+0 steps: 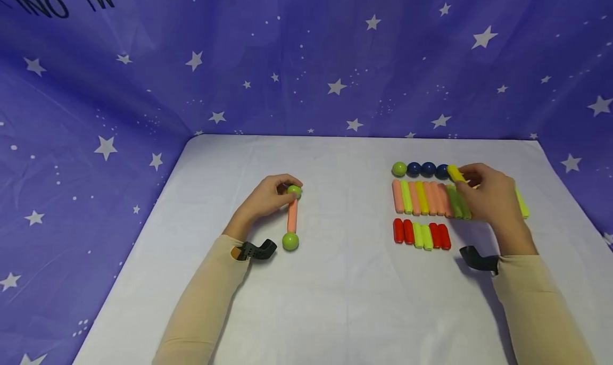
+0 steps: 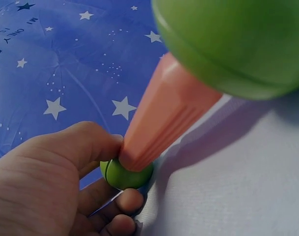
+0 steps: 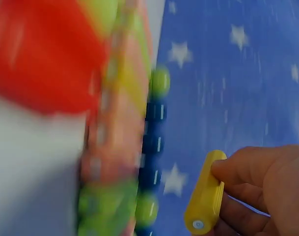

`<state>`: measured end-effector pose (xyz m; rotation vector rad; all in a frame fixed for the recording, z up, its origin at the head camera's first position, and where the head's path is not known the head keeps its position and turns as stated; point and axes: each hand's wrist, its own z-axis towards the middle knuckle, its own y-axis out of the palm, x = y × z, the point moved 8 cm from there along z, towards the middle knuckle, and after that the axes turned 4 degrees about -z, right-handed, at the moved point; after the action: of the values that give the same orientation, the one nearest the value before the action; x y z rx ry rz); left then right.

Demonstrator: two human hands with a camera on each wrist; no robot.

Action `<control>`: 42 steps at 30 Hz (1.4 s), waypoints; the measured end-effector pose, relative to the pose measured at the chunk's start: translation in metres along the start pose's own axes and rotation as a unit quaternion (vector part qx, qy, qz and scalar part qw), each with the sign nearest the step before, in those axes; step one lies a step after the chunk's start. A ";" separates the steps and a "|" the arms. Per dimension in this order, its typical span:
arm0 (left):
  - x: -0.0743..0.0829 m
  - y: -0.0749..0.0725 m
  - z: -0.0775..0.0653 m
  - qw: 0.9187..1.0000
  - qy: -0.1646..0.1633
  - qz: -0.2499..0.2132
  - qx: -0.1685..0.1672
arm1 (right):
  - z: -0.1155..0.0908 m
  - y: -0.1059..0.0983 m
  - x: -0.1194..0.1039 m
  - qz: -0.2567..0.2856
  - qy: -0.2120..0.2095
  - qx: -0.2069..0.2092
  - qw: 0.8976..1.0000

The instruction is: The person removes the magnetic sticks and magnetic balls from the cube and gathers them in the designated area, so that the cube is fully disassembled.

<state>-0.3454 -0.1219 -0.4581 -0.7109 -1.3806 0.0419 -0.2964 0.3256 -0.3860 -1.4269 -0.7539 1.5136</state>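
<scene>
My left hand (image 1: 268, 197) pinches a green ball (image 1: 295, 190) at the far end of a pink stick (image 1: 292, 218). At the stick's near end is a second green ball (image 1: 290, 241), which looms large in the left wrist view. My right hand (image 1: 493, 195) holds a yellow stick (image 3: 205, 194) between thumb and fingers, above the right end of the stick row. In the right wrist view a pale disc shows on the stick's end. That hand hides part of the row and of the ball line behind it.
Right of centre, a green ball (image 1: 399, 168) and several dark blue balls (image 1: 414, 169) form a line. Nearer lies a row of long pink (image 1: 398, 197), yellow and green sticks, then short red (image 1: 398, 231) and lime sticks (image 1: 427, 237). A starry purple cloth (image 1: 306, 61) rises behind the white table (image 1: 335, 301).
</scene>
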 end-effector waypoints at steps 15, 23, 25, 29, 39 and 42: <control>0.004 0.000 -0.002 1.000 0.005 0.013 -0.001 | 0.005 -0.031 0.154 -0.033 0.206 0.019 0.978; 0.015 -0.001 -0.007 0.999 0.021 0.037 0.001 | 0.004 -0.022 0.175 -0.024 0.241 -0.027 0.970; 0.017 0.000 -0.009 0.998 0.010 0.056 0.014 | 0.000 -0.021 0.178 -0.016 0.259 -0.038 0.965; 0.022 -0.001 -0.018 0.988 -0.071 0.131 0.040 | -0.003 -0.025 0.172 -0.013 0.267 -0.032 0.963; 0.040 0.029 -0.034 0.967 -0.145 0.196 -0.071 | 0.007 -0.028 0.042 -0.031 0.069 0.026 0.997; 0.048 0.039 -0.032 0.972 -0.116 0.186 -0.086 | -0.002 -0.008 -0.026 -0.015 -0.044 0.003 0.999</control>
<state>-0.2910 -0.0847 -0.4356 -1.1336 -1.4665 0.3125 -0.2950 0.3055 -0.3684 -1.3471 -0.8200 1.5620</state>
